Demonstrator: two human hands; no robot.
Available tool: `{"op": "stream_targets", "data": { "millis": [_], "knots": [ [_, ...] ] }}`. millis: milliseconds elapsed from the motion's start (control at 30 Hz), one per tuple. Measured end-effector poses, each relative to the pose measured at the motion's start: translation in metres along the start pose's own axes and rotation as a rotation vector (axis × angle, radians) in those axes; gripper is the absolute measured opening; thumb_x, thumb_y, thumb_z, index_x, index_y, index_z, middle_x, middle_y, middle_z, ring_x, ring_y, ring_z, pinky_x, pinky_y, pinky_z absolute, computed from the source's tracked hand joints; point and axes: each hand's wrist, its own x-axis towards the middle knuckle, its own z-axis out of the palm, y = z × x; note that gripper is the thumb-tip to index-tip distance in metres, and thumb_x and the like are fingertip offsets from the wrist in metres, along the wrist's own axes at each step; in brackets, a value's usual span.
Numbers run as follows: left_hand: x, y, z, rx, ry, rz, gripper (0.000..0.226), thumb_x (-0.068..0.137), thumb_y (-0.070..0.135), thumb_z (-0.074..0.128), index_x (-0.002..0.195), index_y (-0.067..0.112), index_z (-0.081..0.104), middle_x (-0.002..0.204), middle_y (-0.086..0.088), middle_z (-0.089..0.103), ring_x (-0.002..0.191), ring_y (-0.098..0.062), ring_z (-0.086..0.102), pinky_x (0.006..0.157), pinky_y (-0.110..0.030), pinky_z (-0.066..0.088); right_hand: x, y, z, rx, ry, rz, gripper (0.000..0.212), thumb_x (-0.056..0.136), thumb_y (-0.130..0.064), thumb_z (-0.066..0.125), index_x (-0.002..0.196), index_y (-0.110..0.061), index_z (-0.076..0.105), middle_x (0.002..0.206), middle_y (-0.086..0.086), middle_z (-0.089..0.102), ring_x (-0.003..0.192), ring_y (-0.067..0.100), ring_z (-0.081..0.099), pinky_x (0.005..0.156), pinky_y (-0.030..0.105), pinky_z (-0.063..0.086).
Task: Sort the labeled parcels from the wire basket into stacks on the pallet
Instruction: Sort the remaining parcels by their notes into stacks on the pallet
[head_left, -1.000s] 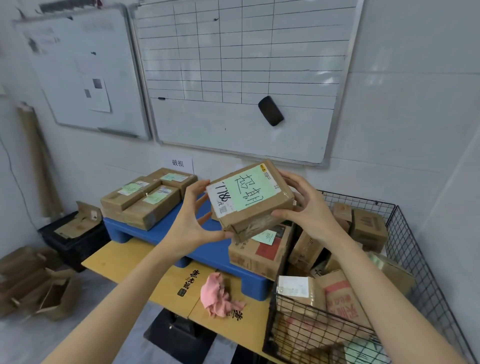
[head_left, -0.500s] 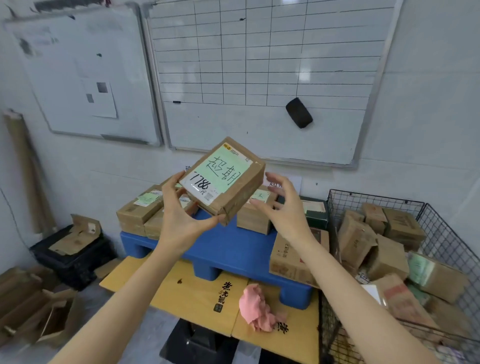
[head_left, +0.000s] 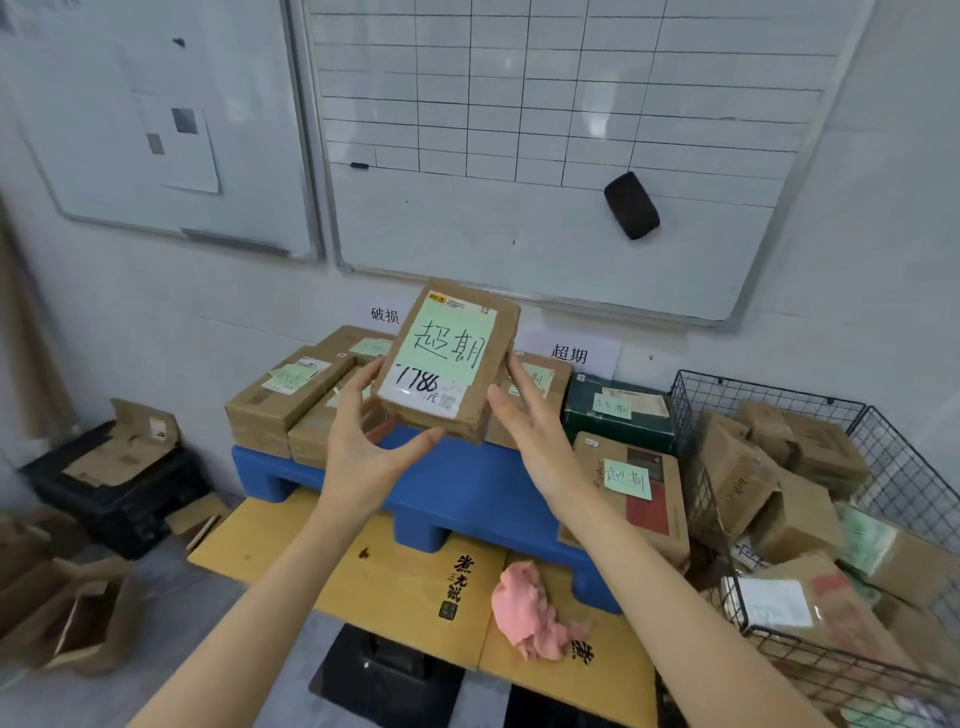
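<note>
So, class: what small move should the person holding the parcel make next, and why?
Probably shift the parcel rightward onto the brown stack under the 超期 sign, since its label reads the same; the left hand grips it, the right hand touches its edge.

A second ago I gripped the parcel (head_left: 447, 358) from both sides, tilted with its label running slantwise, and the wire basket (head_left: 904, 467) was just beyond my right hand (head_left: 530, 426). Now the basket lies well off to that hand's right. The parcel has turned between my hands so its green label reads upright towards me. My left hand (head_left: 363, 447) has slid to the lower left corner, thumb under the bottom edge. My right hand came off half a second ago and now lies with straight fingers along the right edge.
</note>
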Motion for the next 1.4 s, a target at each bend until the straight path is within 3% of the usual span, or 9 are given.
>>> {"op": "stream_targets", "data": {
  "millis": [67,133,233,367,533,700,833,1033,1400],
  "knots": [
    [0.002,-0.01,-0.001,0.017,-0.02,-0.024,0.077,0.067,0.03,0.089,0.132,0.028,0.047,0.126,0.02,0.06,0.115,0.0,0.057,0.098,-0.038,0.053,0.006,0.007,0.002,0.01,0.002,0.022,0.058,0.102,-0.03,0.05,0.152,-0.035,0.022,0.117,-0.043,0.042,0.096,-0.037,0.042,0.09,0.001,0.041],
    [0.006,-0.019,-0.002,0.03,-0.06,-0.049,0.065,0.069,0.036,0.086,0.123,0.032,0.05,0.121,0.024,0.062,0.115,-0.004,0.058,0.098,-0.039,0.052,0.015,0.019,0.004,0.003,0.008,0.035,0.063,0.099,-0.034,0.055,0.154,-0.038,0.025,0.131,-0.034,0.051,0.12,-0.017,0.049,0.109,0.026,0.043],
    [0.014,-0.032,0.003,0.002,-0.121,-0.085,0.058,0.071,0.047,0.075,0.12,0.03,0.048,0.125,0.015,0.062,0.12,-0.01,0.058,0.098,-0.039,0.051,0.031,0.038,0.004,0.008,0.049,0.048,0.067,0.096,-0.03,0.062,0.153,-0.04,0.028,0.14,-0.018,0.056,0.13,0.007,0.052,0.109,0.043,0.045],
    [0.04,-0.05,0.016,-0.034,-0.137,-0.133,0.058,0.075,0.05,0.07,0.124,0.03,0.048,0.129,0.007,0.062,0.122,-0.017,0.058,0.094,-0.042,0.054,0.054,0.056,-0.002,0.02,0.111,0.05,0.068,0.095,-0.027,0.066,0.152,-0.038,0.031,0.14,-0.016,0.057,0.127,0.007,0.055,0.106,0.044,0.048],
    [0.078,-0.076,0.038,-0.02,-0.157,-0.099,0.054,0.081,0.036,0.071,0.129,0.027,0.05,0.13,0.011,0.06,0.121,-0.019,0.058,0.089,-0.04,0.057,0.087,0.077,-0.015,0.015,0.151,0.06,0.074,0.085,-0.045,0.07,0.149,-0.042,0.033,0.139,-0.021,0.055,0.128,0.007,0.054,0.107,0.045,0.047],
    [0.098,-0.106,0.056,-0.017,-0.162,-0.137,0.055,0.08,0.034,0.073,0.13,0.024,0.051,0.128,0.012,0.062,0.119,-0.009,0.058,0.086,-0.024,0.055,0.112,0.104,-0.027,0.04,0.146,0.109,0.066,0.093,-0.036,0.067,0.147,-0.047,0.03,0.146,-0.021,0.047,0.135,0.003,0.044,0.113,0.037,0.04],
    [0.101,-0.13,0.065,0.006,-0.203,-0.184,0.049,0.084,0.029,0.073,0.128,0.028,0.052,0.13,0.014,0.059,0.114,0.002,0.056,0.08,-0.018,0.053,0.12,0.133,-0.029,0.061,0.162,0.194,0.062,0.087,-0.045,0.07,0.132,-0.064,0.034,0.138,-0.027,0.051,0.132,0.004,0.048,0.108,0.047,0.045],
    [0.115,-0.177,0.06,0.154,-0.424,-0.249,0.058,0.079,0.059,0.064,0.132,0.038,0.051,0.132,0.026,0.055,0.122,0.001,0.052,0.094,-0.026,0.045,0.117,0.173,-0.026,0.124,0.268,0.335,0.057,0.092,-0.029,0.069,0.122,-0.066,0.037,0.128,-0.03,0.055,0.129,0.006,0.051,0.106,0.05,0.047],
    [0.121,-0.248,0.05,0.463,-0.667,-0.187,0.06,0.091,0.051,0.059,0.147,0.037,0.039,0.15,0.02,0.04,0.139,-0.006,0.034,0.114,-0.036,0.032,0.082,0.254,-0.02,0.064,0.401,0.595,0.062,0.069,-0.053,0.074,0.12,-0.07,0.044,0.133,-0.018,0.058,0.129,0.012,0.053,0.103,0.055,0.047]
  ]
}}
